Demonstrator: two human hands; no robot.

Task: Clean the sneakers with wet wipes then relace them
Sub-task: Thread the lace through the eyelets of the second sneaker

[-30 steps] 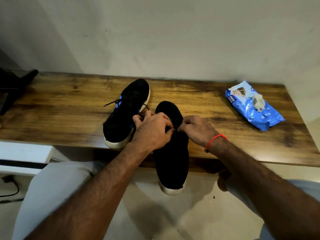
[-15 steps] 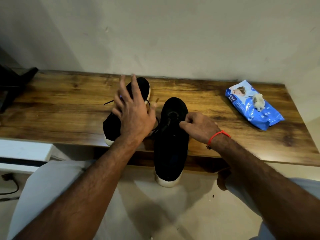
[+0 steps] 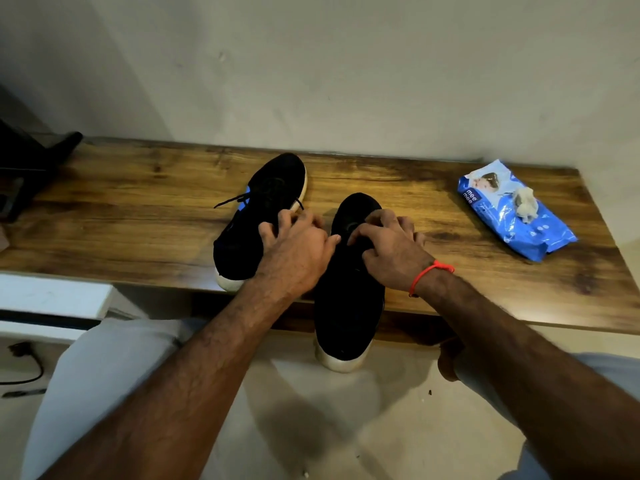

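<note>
We see 2 black sneakers on a wooden table [image 3: 485, 278], both with pale soles. The near sneaker [image 3: 348, 306] lies with its long axis running from the wall toward us; its toe end with the white sole overhangs the table's front edge and points at the viewer, its heel end points toward the wall. The far sneaker [image 3: 258, 220] sits just beside it on the left hand's side, its long axis tilted — the end near the table edge swings leftward, the other end toward the wall and slightly right. A loose black lace [image 3: 230, 201] trails from its upper onto the wood, beyond the left fingertips.

The left hand [image 3: 298, 252] lies over the gap between the 2 shoes, fingers curled and resting on the far sneaker's upper; whether they pinch the lace we cannot tell. The right hand [image 3: 389, 247], a red thread [image 3: 429, 273] round its wrist, rests on the near sneaker's opening — its fingers bent and slightly spread, the fingertips down on the lacing area; what they grip is hidden.

Well apart from the right fingers, toward the wall corner, lies a blue wet-wipe pack [image 3: 516, 211] with a crumpled wipe [image 3: 526, 204] on top.
</note>
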